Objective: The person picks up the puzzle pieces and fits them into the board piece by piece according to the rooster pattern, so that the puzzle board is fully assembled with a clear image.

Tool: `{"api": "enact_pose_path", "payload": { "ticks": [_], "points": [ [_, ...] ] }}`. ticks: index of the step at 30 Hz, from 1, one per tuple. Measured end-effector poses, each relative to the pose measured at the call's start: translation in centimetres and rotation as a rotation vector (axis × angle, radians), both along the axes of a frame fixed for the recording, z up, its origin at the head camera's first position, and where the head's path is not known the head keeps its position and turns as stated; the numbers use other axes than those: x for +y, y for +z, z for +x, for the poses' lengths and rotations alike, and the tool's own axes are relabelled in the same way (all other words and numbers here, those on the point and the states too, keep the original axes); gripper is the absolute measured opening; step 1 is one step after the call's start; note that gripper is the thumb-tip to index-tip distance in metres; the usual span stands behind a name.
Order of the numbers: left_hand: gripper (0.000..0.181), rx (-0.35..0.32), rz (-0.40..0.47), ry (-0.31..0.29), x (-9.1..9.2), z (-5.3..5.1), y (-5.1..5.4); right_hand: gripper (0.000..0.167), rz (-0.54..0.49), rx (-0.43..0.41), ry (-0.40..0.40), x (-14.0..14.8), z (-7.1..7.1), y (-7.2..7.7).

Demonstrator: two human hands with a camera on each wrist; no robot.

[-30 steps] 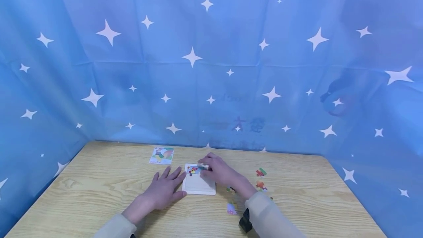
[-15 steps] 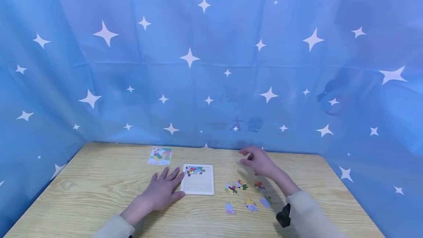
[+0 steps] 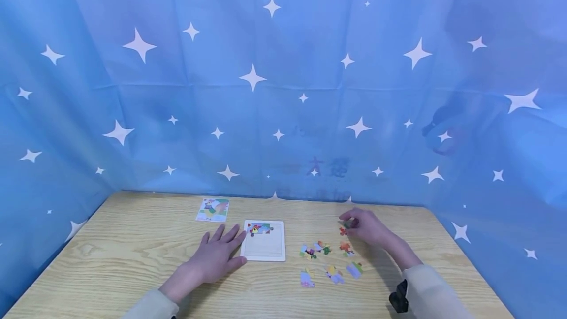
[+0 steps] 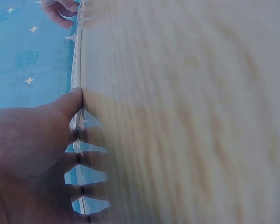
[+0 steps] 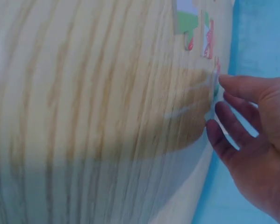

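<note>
My left hand (image 3: 215, 258) lies spread on the table, its fingertips and thumb at the left edge of a white puzzle tray (image 3: 266, 249). A few joined puzzle pieces (image 3: 259, 228) sit along the tray's top left. At the right, my right hand (image 3: 368, 227) reaches over a red and green puzzle piece (image 3: 343, 231), thumb and fingers bent around it with a gap between them. In the right wrist view the thumb tip is by that piece (image 5: 217, 74), which lies on the table; the hand hides part of it.
Several loose puzzle pieces lie right of the tray, among them an orange one (image 3: 346, 248), a purple and green one (image 3: 354, 270) and a lilac one (image 3: 307, 278). A picture card (image 3: 212, 209) lies behind the left hand. A blue star-patterned curtain (image 3: 283, 87) hangs behind the table (image 3: 146, 240).
My right hand has gone from the tray's top to the right, down to the red and green piece, exposing the pieces in the tray. The left hand stays at the tray's edge.
</note>
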State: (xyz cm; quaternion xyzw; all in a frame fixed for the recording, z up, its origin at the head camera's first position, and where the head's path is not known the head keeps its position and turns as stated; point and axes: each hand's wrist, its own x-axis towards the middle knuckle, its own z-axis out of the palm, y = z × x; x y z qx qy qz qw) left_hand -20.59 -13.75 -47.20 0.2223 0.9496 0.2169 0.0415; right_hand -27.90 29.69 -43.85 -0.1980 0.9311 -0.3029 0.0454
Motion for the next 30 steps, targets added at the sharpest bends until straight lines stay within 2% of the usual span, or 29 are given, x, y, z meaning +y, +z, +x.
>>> {"api": "enact_pose_path", "payload": {
  "ticks": [5,8,12,17,22,30],
  "points": [
    [0.067,-0.006,0.001,-0.008,-0.1,0.0,-0.2,0.038,0.006,-0.025,0.039,0.5,-0.1,-0.2],
    [0.068,-0.014,0.008,-0.008,0.0,0.3,0.5,0.038,0.005,-0.035,0.069,0.8,-0.2,-0.1],
    [0.067,-0.016,0.011,-0.007,0.1,0.4,0.7,0.039,-0.013,-0.051,0.097,1.2,-0.3,-0.1],
    [0.066,-0.03,0.009,-0.007,0.1,0.5,1.0,0.039,-0.056,-0.09,0.072,1.5,-0.2,-0.3],
    [0.066,-0.047,0.003,-0.001,0.2,0.7,1.6,0.036,-0.069,-0.093,0.029,1.5,0.0,-0.5],
    [0.065,-0.057,-0.008,-0.002,0.2,0.7,1.4,0.031,-0.036,-0.103,0.015,1.2,-0.4,-0.8]
  ]
}}
